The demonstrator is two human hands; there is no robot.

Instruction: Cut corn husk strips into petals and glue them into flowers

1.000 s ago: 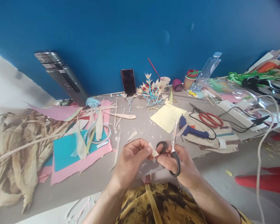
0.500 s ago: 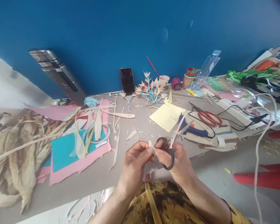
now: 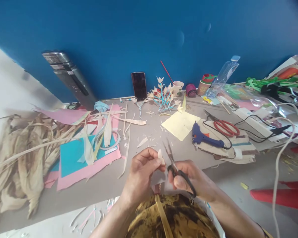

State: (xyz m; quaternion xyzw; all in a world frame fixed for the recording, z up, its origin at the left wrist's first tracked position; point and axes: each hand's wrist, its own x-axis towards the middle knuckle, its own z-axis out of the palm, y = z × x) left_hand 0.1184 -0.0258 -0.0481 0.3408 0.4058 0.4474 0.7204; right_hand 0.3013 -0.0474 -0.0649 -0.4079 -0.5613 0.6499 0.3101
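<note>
My left hand point(image 3: 142, 168) pinches a small pale husk piece point(image 3: 160, 156) between thumb and fingers, just above the table's near edge. My right hand point(image 3: 192, 180) is closed through the black handles of small scissors point(image 3: 175, 165). Their blades point up and away, tips right beside the husk piece. Both hands are close together in front of my yellow patterned clothing.
Dried husks point(image 3: 20, 155) pile at the left, beside pink and teal paper sheets point(image 3: 86, 158). A yellow sheet point(image 3: 180, 124), blue glue gun point(image 3: 205, 138), red scissors point(image 3: 223, 127), a husk flower model point(image 3: 162, 94), phone point(image 3: 139, 86), flask point(image 3: 69, 79) and cups stand farther back. Cables run right.
The scissors have swung from pointing up-right to pointing up-left, toward the husk piece. My right hand has dropped slightly; my left hand keeps its pinch.
</note>
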